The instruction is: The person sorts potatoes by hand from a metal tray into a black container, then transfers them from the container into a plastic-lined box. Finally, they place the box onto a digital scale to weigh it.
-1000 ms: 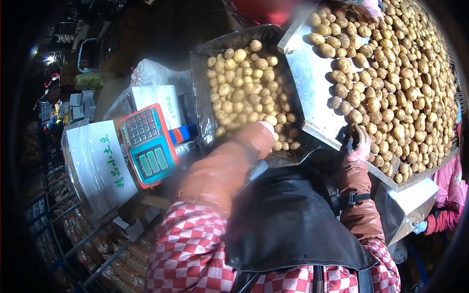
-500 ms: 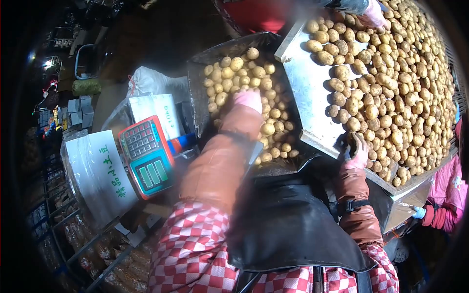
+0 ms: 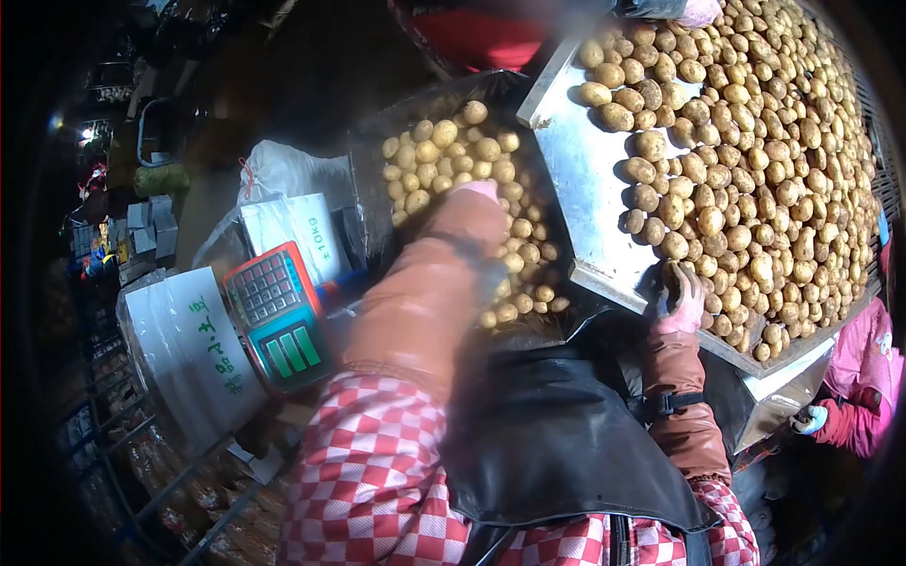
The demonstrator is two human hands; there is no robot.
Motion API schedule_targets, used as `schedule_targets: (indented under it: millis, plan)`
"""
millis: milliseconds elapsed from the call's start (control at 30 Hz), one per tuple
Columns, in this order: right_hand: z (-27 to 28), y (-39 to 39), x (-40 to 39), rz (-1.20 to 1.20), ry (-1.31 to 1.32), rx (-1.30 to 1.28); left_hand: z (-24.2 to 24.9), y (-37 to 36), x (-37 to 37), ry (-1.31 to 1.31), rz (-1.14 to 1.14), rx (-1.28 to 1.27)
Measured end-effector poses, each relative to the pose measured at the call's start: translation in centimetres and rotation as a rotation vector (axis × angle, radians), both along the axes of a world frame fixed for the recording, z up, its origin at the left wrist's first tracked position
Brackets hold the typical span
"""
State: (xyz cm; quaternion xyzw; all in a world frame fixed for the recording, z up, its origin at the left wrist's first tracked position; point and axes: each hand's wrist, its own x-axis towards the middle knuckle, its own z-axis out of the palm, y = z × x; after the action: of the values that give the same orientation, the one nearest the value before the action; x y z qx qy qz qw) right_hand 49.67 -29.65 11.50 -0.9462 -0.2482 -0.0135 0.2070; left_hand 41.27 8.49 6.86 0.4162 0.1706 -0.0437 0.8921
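My left arm reaches across into a dark-lined box (image 3: 370,193) of small potatoes (image 3: 427,152). Only the back of my left hand (image 3: 479,190) shows, in a pink glove, down on the potatoes. Its fingers are hidden. At the near-left corner of the sorting table (image 3: 590,179) is my right hand (image 3: 685,307), also in a pink glove. Its fingers curl beside the potato pile (image 3: 755,203), around something dark and shaded that I cannot make out.
Left of the box lie a red-and-teal digital scale (image 3: 276,316), a handwritten sign (image 3: 193,340) and a white sack (image 3: 288,170). A co-worker's gloved hand (image 3: 700,11) is at the table's far side. Another person's pink sleeve (image 3: 859,377) shows at right.
The view has shifted slightly. My left hand stays in the box, its fingers now less visible. My right hand stays at the table's corner. The far co-worker's hand has drawn back from the potatoes.
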Motion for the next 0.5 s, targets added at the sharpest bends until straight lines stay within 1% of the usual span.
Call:
schedule_targets:
  millis: [33,67,167,233,300,367,433,467,500]
  plan:
    - [0.2,0.1,-0.1,-0.008,0.012,0.004,0.7,0.1,-0.1,0.039,-0.039,0.042]
    - [0.3,0.1,0.0,-0.015,0.022,0.007,1.3,1.0,0.3,0.263,-0.171,0.373]
    - [0.2,0.0,0.0,-0.016,0.012,-0.007,5.5,3.0,2.5,0.92,-0.561,1.378]
    - [0.5,0.1,0.0,-0.024,0.044,-0.013,10.3,1.9,1.2,0.528,-0.193,0.576]
    - [0.4,0.2,0.1,-0.016,0.048,-0.012,11.7,3.6,2.7,0.439,-0.104,0.472]
    - [0.1,0.0,0.2,0.001,0.024,-0.004,10.7,5.9,4.5,0.608,-0.083,0.844]
    - [0.1,0.1,0.4,-0.012,0.015,-0.032,7.5,8.9,7.2,0.766,-0.267,1.461]
    - [0.2,-0.1,0.0,-0.021,0.021,-0.054,5.4,10.3,7.6,0.716,-0.443,1.638]
    - [0.5,0.3,0.1,-0.013,0.021,-0.048,-0.4,11.8,5.3,0.5,-0.362,2.008]
